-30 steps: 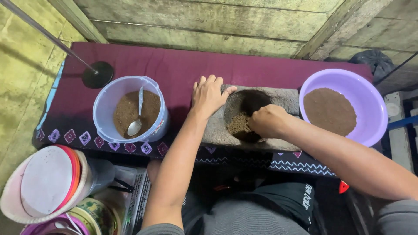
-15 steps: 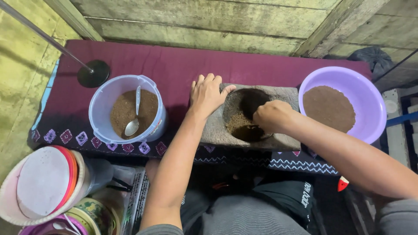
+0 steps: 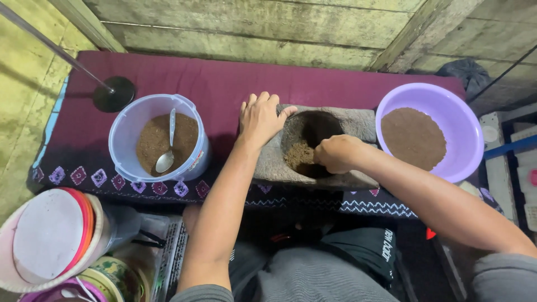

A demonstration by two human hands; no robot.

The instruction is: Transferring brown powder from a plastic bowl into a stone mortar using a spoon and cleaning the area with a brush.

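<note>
A grey stone mortar [image 3: 358, 120] lies on a maroon cloth [image 3: 224, 78], with brown powder [image 3: 296, 156] in its round hollow. My left hand [image 3: 260, 117] rests flat on the mortar's left rim, fingers spread, holding nothing. My right hand [image 3: 335, 154] is curled into a fist down in the hollow, on the powder's right side. Whatever may be inside the fist is hidden. A purple basin [image 3: 464, 128] of finer brown powder stands right of the mortar. To the mortar's left, a pale blue tub [image 3: 126, 126] holds brown powder and a metal spoon [image 3: 166, 156].
A black round base [image 3: 114, 94] with a thin metal rod stands at the cloth's back left. Rough wooden planks [image 3: 251, 22] close off the back. A stack of round lids and bowls [image 3: 50, 240] sits at the lower left, beside my knees.
My right fist has shifted slightly inside the hollow, first right, then back left and down onto the powder. My left hand has stayed on the rim.
</note>
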